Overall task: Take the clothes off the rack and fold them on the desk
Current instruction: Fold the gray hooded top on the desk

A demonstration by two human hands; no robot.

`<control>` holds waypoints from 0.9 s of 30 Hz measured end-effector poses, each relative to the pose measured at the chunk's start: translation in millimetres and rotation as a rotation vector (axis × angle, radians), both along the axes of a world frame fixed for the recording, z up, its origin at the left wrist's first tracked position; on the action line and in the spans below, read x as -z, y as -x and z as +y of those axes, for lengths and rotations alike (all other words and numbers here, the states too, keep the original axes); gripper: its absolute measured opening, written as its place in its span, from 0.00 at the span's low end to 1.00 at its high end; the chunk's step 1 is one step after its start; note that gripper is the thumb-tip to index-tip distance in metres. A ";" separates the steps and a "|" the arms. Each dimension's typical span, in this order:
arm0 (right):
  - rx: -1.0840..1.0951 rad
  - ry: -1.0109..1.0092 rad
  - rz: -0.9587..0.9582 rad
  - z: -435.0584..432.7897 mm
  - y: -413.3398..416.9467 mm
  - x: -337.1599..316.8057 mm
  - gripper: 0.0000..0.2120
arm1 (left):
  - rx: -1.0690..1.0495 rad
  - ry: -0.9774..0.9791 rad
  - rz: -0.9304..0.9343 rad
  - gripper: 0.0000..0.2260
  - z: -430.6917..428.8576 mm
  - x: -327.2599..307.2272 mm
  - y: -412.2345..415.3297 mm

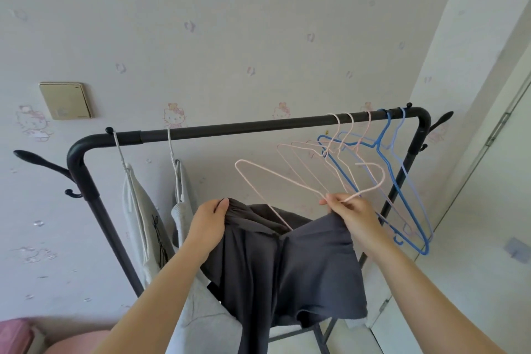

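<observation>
Waistband of the dark garment (287, 267) is gripped by the left hand (209, 221), while a pink hanger (287, 178) is pinched by the right hand (349, 213) in front of the rack (244, 126).

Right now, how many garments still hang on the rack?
2: a light grey garment near the rail's left end, a second grey garment just right of it. The dark grey garment is off, in the left hand.

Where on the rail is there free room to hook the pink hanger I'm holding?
Free: the bare middle of the rail, between the white hanger with light grey clothing and the empty pink hangers. Crowded: the right end, where pink and blue hangers bunch.
</observation>
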State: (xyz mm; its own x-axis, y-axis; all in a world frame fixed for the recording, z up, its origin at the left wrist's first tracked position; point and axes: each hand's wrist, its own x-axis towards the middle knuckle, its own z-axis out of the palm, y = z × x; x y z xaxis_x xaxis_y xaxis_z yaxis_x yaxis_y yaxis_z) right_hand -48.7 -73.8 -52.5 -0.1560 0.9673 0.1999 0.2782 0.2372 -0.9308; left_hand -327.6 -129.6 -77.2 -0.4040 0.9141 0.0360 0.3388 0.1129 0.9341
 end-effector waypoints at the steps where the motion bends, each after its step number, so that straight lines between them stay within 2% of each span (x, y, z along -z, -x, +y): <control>1: -0.020 -0.039 -0.030 1.9 8.7 -2.9 0.11 | 0.015 -0.011 0.068 0.17 -1.7 -3.4 -5.3; 4: -0.104 -0.092 -0.162 12.8 39.4 -14.2 0.12 | 0.046 -0.070 0.303 0.16 -8.4 -11.5 -23.7; 6: -0.141 -0.133 -0.255 20.3 59.8 -22.9 0.12 | 0.055 -0.114 0.385 0.15 -11.2 -14.2 -33.3; 9: -0.098 -0.211 -0.269 28.5 86.2 -39.2 0.12 | 0.077 -0.138 0.456 0.15 -12.2 -18.1 -40.3; 13: 0.018 -0.262 -0.330 52.7 110.1 -59.2 0.14 | 0.077 -0.108 0.461 0.15 -11.9 -17.4 -32.4; 17: 0.070 -0.134 -0.439 90.1 111.2 -54.4 0.15 | 0.033 -0.091 0.446 0.11 -15.8 -14.8 -25.1; 20: 0.057 -0.043 -0.509 107.0 107.9 -44.1 0.13 | 0.041 -0.068 0.465 0.13 -18.6 -13.2 -22.1; 23: 0.095 0.005 -0.456 118.3 101.3 -27.7 0.13 | 0.051 -0.047 0.508 0.14 -21.8 -12.4 -20.4; 27: 0.121 -0.001 -0.365 115.4 87.9 -16.4 0.09 | 0.028 -0.058 0.431 0.14 -22.2 -12.8 -19.1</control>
State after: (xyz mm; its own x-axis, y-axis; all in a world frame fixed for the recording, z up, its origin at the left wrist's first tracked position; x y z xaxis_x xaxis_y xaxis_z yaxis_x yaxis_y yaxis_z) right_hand -136.6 41.6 -36.1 -0.1018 0.9829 0.1533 0.6174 0.1832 -0.7650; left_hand -308.5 -151.8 -64.4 -0.3162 0.9157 0.2479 0.7012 0.0496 0.7113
